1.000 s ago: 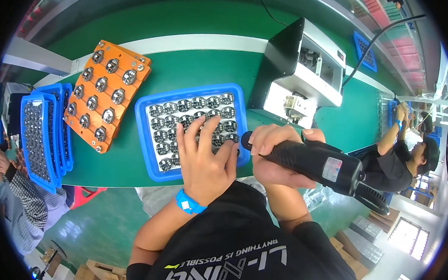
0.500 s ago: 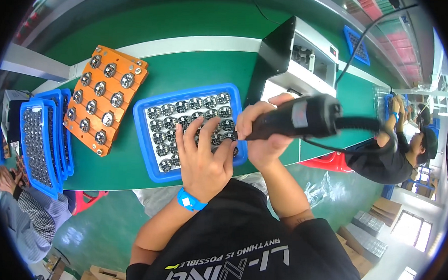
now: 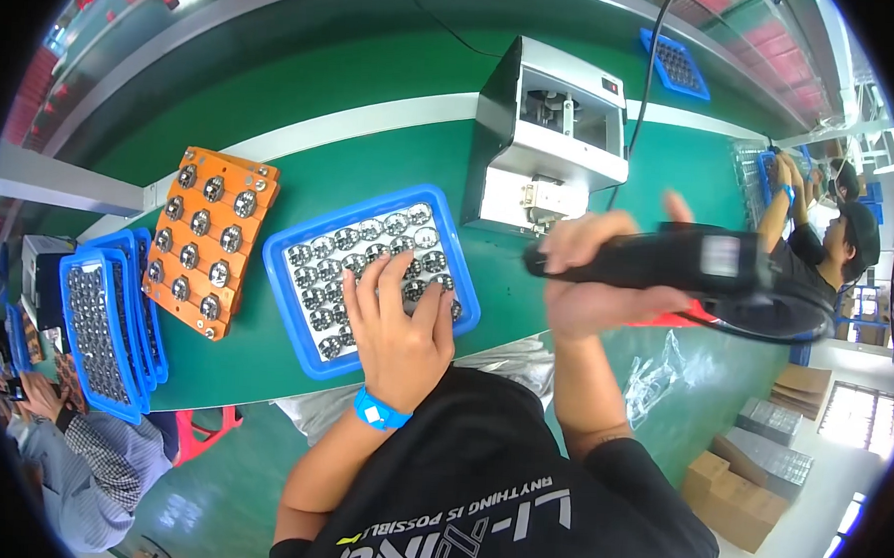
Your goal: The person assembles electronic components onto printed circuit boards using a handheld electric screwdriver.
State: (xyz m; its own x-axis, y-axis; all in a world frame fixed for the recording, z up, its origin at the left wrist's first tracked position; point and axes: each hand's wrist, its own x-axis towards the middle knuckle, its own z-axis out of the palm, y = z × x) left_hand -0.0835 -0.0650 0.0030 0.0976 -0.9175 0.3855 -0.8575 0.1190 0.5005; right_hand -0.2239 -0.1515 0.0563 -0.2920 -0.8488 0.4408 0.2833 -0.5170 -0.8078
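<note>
1. Green conveyor bench (image 3: 264, 361) runs across the room; blue tray (image 3: 284, 302) of round metal parts sits on it, taken as the landmark.
2. Left hand (image 3: 397, 322) lies flat on the tray's near right corner, fingers spread and released, pressing on the parts.
3. Right hand (image 3: 592, 275) is clenched round a black electric screwdriver (image 3: 667, 267), lifted right of the tray, clear of it.
4. Screwdriver's long axis lies about level, tip pointing left toward the tray.
5. Progress judged: which parts are already fastened cannot be told; driver not engaged now.
6. Orange fixture (image 3: 209, 239) with parts waits left of the tray.
</note>
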